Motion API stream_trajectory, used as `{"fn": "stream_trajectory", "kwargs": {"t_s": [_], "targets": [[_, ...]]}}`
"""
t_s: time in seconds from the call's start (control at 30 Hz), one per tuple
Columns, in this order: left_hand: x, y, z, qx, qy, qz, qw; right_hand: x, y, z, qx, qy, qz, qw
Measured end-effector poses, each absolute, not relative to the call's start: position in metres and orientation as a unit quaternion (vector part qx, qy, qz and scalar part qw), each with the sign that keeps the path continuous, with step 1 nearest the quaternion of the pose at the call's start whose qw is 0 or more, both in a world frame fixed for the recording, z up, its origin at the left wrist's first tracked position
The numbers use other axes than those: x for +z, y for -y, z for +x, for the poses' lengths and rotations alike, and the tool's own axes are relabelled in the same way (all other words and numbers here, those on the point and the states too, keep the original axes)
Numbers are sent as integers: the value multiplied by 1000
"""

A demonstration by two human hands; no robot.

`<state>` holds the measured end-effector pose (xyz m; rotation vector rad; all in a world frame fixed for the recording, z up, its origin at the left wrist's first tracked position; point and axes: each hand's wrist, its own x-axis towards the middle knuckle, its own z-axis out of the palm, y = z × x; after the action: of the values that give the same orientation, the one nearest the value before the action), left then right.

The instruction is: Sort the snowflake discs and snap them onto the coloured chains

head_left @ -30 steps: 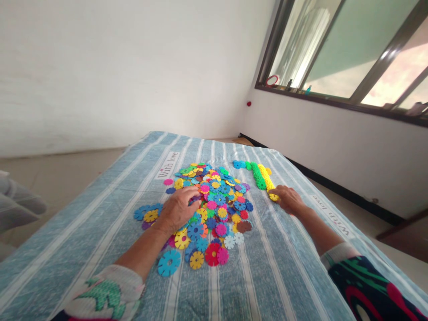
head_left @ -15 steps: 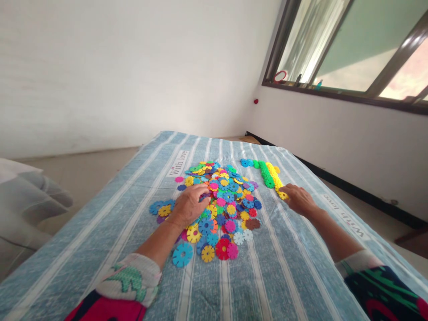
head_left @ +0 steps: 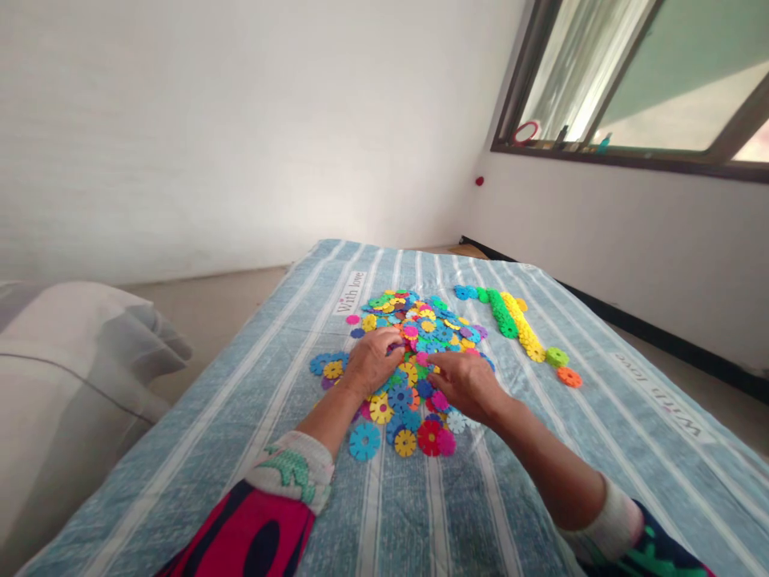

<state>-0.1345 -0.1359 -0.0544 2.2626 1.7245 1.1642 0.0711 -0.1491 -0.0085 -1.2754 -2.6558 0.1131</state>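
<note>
A heap of colourful notched plastic discs (head_left: 400,397), shaped like flower or snowflake pieces, lies on the blue striped cloth (head_left: 336,529). Over the left part of the heap is my left hand (head_left: 376,361), fingers curved and thumb apart; a purple spot shows at its fingertips, but no held disc can be made out. My right hand (head_left: 469,383) reaches in from the right, forefinger stretched across the discs, its lower fingers partly hidden. Right of the heap lie a green row of stacked discs (head_left: 503,312) and a yellow row (head_left: 524,330).
A lime green disc (head_left: 557,357) and an orange disc (head_left: 569,377) lie near the yellow row's front end. Blue discs (head_left: 465,292) sit behind the rows. White draped fabric (head_left: 90,344) is at the left, and a window (head_left: 649,80) is at upper right.
My right hand has moved left from the yellow row to the heap. The lime green and orange discs now show beside the row's end. The whole view has shifted; my left hand remains at the heap.
</note>
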Motion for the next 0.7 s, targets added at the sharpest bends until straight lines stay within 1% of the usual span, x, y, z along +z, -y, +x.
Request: {"fn": "stream_trajectory", "kwargs": {"t_s": [0.13, 0.23, 0.57, 0.7], "targets": [[-54, 136, -134, 378, -566, 732, 37, -8, 150, 42, 1, 891, -453, 18], [-54, 135, -133, 380, -563, 732, 39, -9, 151, 33, -12, 893, -451, -11], [-57, 131, -135, 394, -559, 729, 37, -21, 151, 33, 14, 897, -438, 61], [-57, 132, -135, 396, -558, 728, 34, -24, 148, 34, 49, 894, -432, 112]]}}
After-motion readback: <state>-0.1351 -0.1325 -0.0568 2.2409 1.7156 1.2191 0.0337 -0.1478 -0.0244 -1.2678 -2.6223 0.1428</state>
